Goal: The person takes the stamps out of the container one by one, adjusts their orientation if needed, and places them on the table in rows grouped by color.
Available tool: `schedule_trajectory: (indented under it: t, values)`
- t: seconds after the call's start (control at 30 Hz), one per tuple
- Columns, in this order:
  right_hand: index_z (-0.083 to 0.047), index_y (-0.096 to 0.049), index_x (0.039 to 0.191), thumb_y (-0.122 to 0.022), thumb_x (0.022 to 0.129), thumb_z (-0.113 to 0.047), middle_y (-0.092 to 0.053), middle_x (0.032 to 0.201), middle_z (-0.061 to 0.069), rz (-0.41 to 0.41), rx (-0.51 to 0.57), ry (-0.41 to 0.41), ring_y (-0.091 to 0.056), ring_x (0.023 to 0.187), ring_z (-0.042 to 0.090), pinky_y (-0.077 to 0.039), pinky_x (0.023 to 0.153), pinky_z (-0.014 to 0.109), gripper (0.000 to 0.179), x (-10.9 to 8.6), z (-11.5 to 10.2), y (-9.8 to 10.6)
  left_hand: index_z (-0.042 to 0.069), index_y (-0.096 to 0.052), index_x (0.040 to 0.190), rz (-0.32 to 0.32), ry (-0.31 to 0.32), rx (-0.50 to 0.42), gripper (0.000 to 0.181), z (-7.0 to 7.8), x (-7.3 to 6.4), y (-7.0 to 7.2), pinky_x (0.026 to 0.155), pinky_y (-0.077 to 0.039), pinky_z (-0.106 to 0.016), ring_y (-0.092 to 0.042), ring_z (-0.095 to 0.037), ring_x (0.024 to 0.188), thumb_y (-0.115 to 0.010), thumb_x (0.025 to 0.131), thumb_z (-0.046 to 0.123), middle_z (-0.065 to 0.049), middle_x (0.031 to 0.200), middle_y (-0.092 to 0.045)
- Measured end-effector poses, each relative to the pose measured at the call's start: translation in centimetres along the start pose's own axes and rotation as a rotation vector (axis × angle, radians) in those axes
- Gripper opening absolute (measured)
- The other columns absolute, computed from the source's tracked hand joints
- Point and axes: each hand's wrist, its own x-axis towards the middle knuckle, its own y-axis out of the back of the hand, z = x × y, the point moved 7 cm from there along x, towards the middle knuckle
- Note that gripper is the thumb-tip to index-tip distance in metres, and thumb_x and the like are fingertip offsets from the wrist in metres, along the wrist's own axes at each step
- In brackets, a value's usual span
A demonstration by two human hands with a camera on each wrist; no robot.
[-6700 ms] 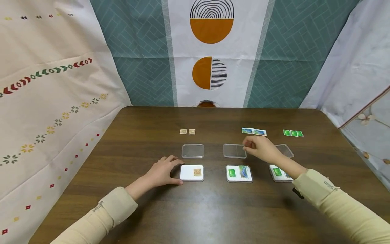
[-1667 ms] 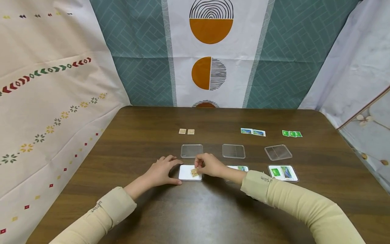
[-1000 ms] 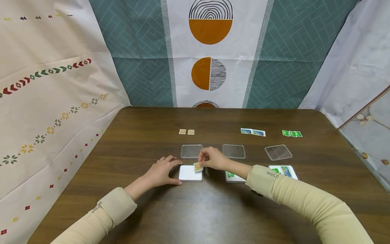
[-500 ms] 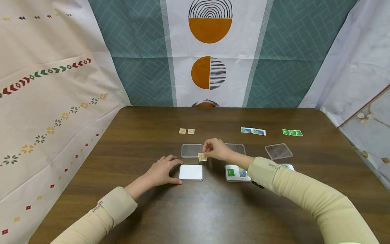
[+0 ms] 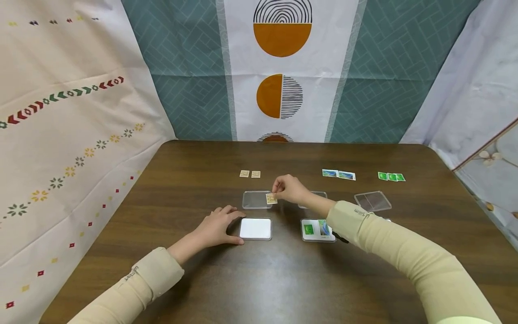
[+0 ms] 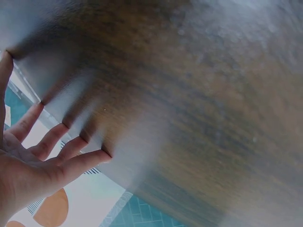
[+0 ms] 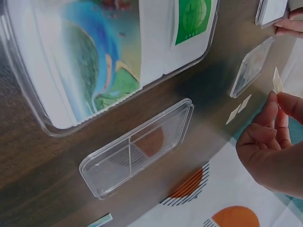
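In the head view my right hand (image 5: pixel 292 189) pinches a tan postage stamp (image 5: pixel 271 198) between thumb and fingertips. The stamp overlaps the right end of a clear plastic lid (image 5: pixel 255 200) as seen from above; the right wrist view has it raised off the table. My left hand (image 5: pixel 219 227) rests at the left side of a shallow clear case with a white insert (image 5: pixel 255 228), index finger and thumb near its left corners. Its fingers (image 6: pixel 49 142) are spread, tips down on the tabletop. Two more tan stamps (image 5: pixel 250 173) lie farther back.
A case with a green and a blue stamp (image 5: pixel 318 230) sits to the right; its clear lid (image 5: pixel 313 194) is partly covered by my right arm. Another clear lid (image 5: pixel 372 201) lies beyond. Blue stamps (image 5: pixel 338 174) and green stamps (image 5: pixel 391 176) line the back of the table (image 5: pixel 194 180).
My right hand came over from the right and took the tan stamp off the white insert. It has since lifted it away toward the clear lid behind. My left hand has stayed put.
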Motion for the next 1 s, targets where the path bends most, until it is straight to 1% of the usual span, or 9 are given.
schedule_trajectory:
  t: [0.17, 0.27, 0.4, 0.53, 0.7, 0.8, 0.93, 0.97, 1.0]
  values:
    - [0.002, -0.062, 0.077, -0.068, 0.076, 0.004, -0.057, 0.064, 0.003, 0.023, -0.029, -0.018, -0.05, 0.063, 0.01, -0.04, 0.062, 0.021, 0.007, 0.7, 0.1, 0.5, 0.02, -0.057, 0.128, -0.002, 0.006, -0.004, 0.069, 0.1, 0.1, 0.1, 0.086, -0.044, -0.061, -0.052, -0.038, 0.112, -0.079, 0.069, 0.049, -0.014, 0.129, -0.053]
    - [0.002, -0.062, 0.077, -0.068, 0.076, 0.003, -0.056, 0.064, 0.003, 0.045, -0.052, -0.012, -0.049, 0.064, 0.011, -0.04, 0.062, 0.021, 0.007, 1.4, 0.0, 0.9, 0.02, -0.057, 0.128, 0.007, 0.006, 0.0, 0.069, 0.1, 0.2, 0.2, 0.085, -0.044, -0.061, -0.052, -0.038, 0.112, -0.079, 0.069, 0.049, -0.014, 0.129, -0.053]
    - [0.002, -0.062, 0.078, -0.068, 0.076, 0.001, -0.058, 0.065, 0.004, 0.049, -0.066, -0.009, -0.05, 0.064, 0.011, -0.04, 0.061, 0.021, 0.006, 2.3, 0.2, 1.2, 0.02, -0.057, 0.128, 0.002, 0.011, -0.005, 0.069, 0.0, 0.1, 0.0, 0.086, -0.043, -0.062, -0.052, -0.038, 0.113, -0.079, 0.069, 0.049, -0.014, 0.13, -0.053]
    - [0.001, -0.062, 0.079, -0.066, 0.076, 0.001, -0.058, 0.065, 0.002, 0.049, -0.058, -0.012, -0.05, 0.063, 0.01, -0.04, 0.06, 0.02, 0.005, 3.1, 0.7, 1.4, 0.021, -0.057, 0.128, -0.005, 0.013, -0.01, 0.069, 0.0, -0.1, -0.2, 0.086, -0.043, -0.062, -0.051, -0.038, 0.112, -0.079, 0.069, 0.049, -0.014, 0.13, -0.053]
    - [0.001, -0.062, 0.08, -0.066, 0.078, 0.002, -0.056, 0.064, 0.0, 0.061, -0.044, -0.029, -0.048, 0.063, 0.01, -0.039, 0.06, 0.02, 0.004, 4.1, 1.0, 2.0, 0.02, -0.057, 0.128, 0.002, -0.001, -0.008, 0.07, 0.1, 0.0, -0.2, 0.084, -0.044, -0.062, -0.052, -0.037, 0.11, -0.079, 0.069, 0.05, -0.013, 0.127, -0.054]
    - [0.002, -0.063, 0.082, -0.066, 0.079, 0.002, -0.059, 0.065, 0.004, 0.07, -0.037, -0.029, -0.049, 0.064, 0.01, -0.04, 0.061, 0.02, 0.004, 4.9, 0.9, 2.3, 0.019, -0.057, 0.128, 0.009, -0.007, -0.002, 0.07, 0.1, 0.0, -0.1, 0.084, -0.045, -0.061, -0.053, -0.037, 0.109, -0.079, 0.069, 0.05, -0.013, 0.126, -0.054]
    - [0.002, -0.063, 0.085, -0.065, 0.08, 0.001, -0.064, 0.074, 0.015, 0.063, -0.018, -0.059, -0.05, 0.064, 0.01, -0.041, 0.06, 0.02, 0.005, 5.9, 1.0, 2.3, 0.019, -0.057, 0.127, 0.015, -0.015, -0.001, 0.07, 0.1, -0.1, 0.1, 0.083, -0.045, -0.06, -0.053, -0.037, 0.108, -0.079, 0.069, 0.05, -0.013, 0.125, -0.055]
    - [0.003, -0.063, 0.085, -0.064, 0.081, 0.001, -0.065, 0.077, 0.018, 0.063, -0.018, -0.061, -0.051, 0.064, 0.012, -0.041, 0.06, 0.02, 0.005, 6.2, 1.0, 2.3, 0.019, -0.057, 0.127, 0.017, -0.017, 0.0, 0.07, 0.1, -0.2, 0.1, 0.083, -0.046, -0.06, -0.053, -0.037, 0.108, -0.079, 0.069, 0.05, -0.013, 0.125, -0.055]
    - [0.003, -0.063, 0.086, -0.064, 0.081, 0.001, -0.065, 0.076, 0.016, 0.062, -0.011, -0.063, -0.052, 0.064, 0.012, -0.041, 0.06, 0.02, 0.005, 6.5, 1.0, 2.3, 0.018, -0.057, 0.128, 0.018, -0.018, 0.0, 0.07, 0.1, -0.2, 0.2, 0.083, -0.045, -0.06, -0.053, -0.037, 0.108, -0.079, 0.069, 0.05, -0.013, 0.126, -0.055]
